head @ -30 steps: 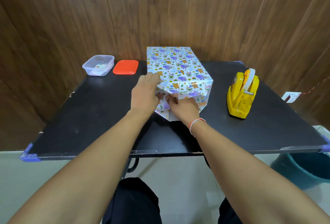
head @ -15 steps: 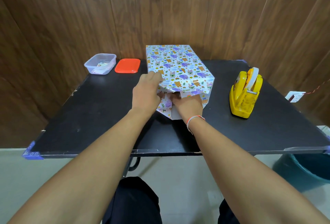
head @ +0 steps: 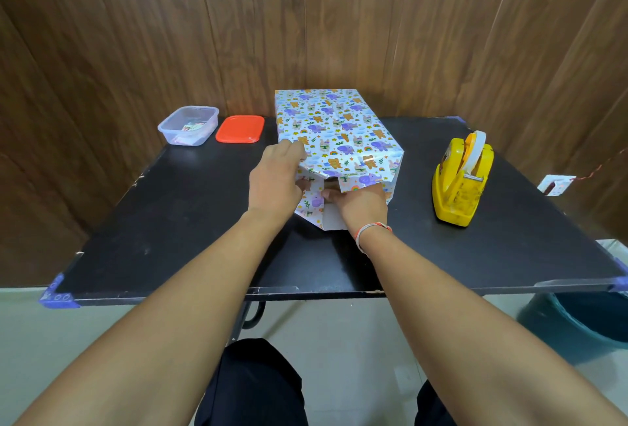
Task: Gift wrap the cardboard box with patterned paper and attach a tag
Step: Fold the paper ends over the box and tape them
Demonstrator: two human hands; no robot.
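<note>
The box wrapped in animal-patterned paper (head: 334, 130) lies on the black table (head: 176, 221), its near end toward me with loose flaps. My left hand (head: 273, 182) holds the box's near left corner, thumb on the top edge and fingers curled round the left flap. My right hand (head: 362, 203) presses the paper in at the open near end, fingertips tucked under the top flap. A white-backed lower flap (head: 331, 220) lies flat on the table between my hands.
A yellow tape dispenser (head: 462, 179) stands to the right of the box. At the back left sit a clear plastic tub (head: 188, 125) with small items and its red lid (head: 240, 129). A small white tag (head: 557, 185) lies off the right edge.
My right hand has shifted slightly right and pushed further under the top flap at the near end. My left hand stays on the corner.
</note>
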